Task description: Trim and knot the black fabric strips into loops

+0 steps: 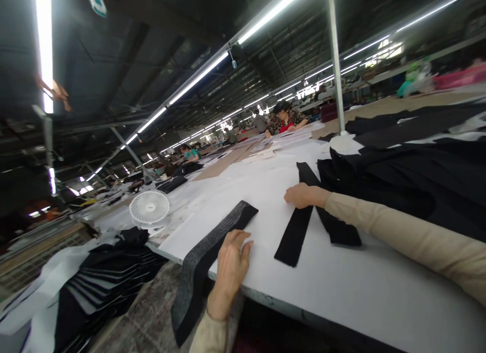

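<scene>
Left hand: half-open, fingers loosely bent, beside grey-black strip overhanging table edge.
Right hand: fingers curled over black strips; grip unclear.
Right arm: outstretched.

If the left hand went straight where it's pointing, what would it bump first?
The left hand would probably meet the far end of the grey-and-black strip, though the hand's height above it is unclear.
</scene>
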The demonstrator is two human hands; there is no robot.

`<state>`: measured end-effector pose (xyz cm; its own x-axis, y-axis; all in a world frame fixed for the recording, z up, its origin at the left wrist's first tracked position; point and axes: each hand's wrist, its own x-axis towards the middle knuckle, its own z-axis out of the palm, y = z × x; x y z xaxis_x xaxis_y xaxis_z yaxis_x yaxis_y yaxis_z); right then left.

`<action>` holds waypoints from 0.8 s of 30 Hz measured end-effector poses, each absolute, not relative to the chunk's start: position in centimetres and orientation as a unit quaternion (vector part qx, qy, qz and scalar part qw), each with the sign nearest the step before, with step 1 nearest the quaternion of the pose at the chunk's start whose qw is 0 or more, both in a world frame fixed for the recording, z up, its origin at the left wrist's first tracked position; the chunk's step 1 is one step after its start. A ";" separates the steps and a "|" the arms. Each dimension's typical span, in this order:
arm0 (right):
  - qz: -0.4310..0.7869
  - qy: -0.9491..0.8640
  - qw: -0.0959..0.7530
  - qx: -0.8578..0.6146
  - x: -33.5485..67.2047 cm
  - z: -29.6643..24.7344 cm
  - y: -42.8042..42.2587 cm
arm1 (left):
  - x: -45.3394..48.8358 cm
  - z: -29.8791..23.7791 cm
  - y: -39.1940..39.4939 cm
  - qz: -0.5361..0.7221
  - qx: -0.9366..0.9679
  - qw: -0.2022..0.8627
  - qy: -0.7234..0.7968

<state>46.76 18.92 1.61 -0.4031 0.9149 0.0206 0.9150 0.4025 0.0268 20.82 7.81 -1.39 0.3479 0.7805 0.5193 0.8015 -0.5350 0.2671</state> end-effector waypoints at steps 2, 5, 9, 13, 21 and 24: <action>-0.030 -0.826 -0.021 -0.562 47.0 1.6 19.0 | 21.0 -1.6 11.4 -0.252 -0.804 0.056 -0.535; -0.041 -0.823 -0.034 -0.566 46.9 1.8 18.8 | 21.8 -2.2 15.2 -0.226 -0.785 0.073 -0.572; -0.045 -0.842 0.002 -0.537 46.3 1.8 18.4 | 22.5 -2.9 17.1 -0.239 -0.751 0.063 -0.613; -0.032 -0.880 0.048 -0.472 44.8 2.0 18.0 | 21.6 -3.2 17.6 -0.283 -0.699 0.017 -0.657; 0.012 -0.949 0.021 -0.313 38.9 0.8 19.8 | 21.5 -3.5 18.3 -0.432 -0.622 -0.110 -0.643; 0.029 -0.952 0.041 -0.302 37.4 -0.6 20.7 | 19.3 -2.3 18.2 -0.533 -0.554 -0.167 -0.617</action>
